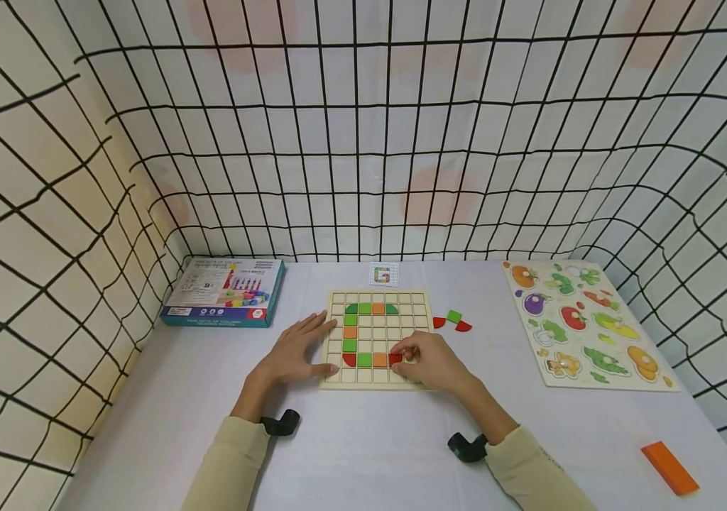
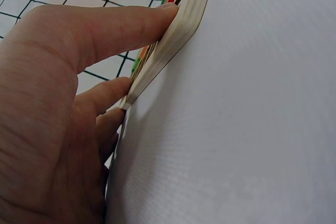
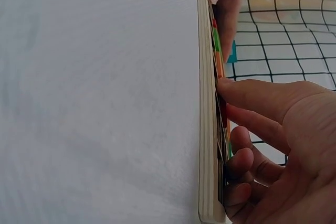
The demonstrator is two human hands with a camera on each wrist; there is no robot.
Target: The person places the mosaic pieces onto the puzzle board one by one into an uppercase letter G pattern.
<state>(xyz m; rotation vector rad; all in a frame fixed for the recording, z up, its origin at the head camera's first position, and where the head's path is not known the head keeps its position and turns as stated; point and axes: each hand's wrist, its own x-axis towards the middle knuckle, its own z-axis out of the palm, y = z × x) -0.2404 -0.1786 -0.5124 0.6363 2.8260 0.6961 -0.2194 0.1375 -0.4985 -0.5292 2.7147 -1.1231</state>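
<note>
A wooden grid board (image 1: 376, 383) lies on the table, with green, orange and red tiles in its cells forming a C-like outline. My left hand (image 1: 296, 349) rests at its left edge, fingers stretched out and thumb on the near corner area; the left wrist view shows the thumb (image 2: 142, 24) touching the board's rim. With thumb and index finger, my right hand (image 1: 430, 360) pinches a red tile (image 1: 395, 359) at the right end of the bottom row. That red tile (image 3: 223, 115) is partly hidden by the fingers in the right wrist view.
Loose red quarter-round tiles (image 1: 463, 326) and a green square tile (image 1: 454, 316) lie right of the board. Behind it is a small pattern card (image 1: 384, 275). A boxed set (image 1: 226, 292) sits left, a vegetable puzzle board (image 1: 587, 326) right, an orange block (image 1: 670, 468) front right. Black netting surrounds the table.
</note>
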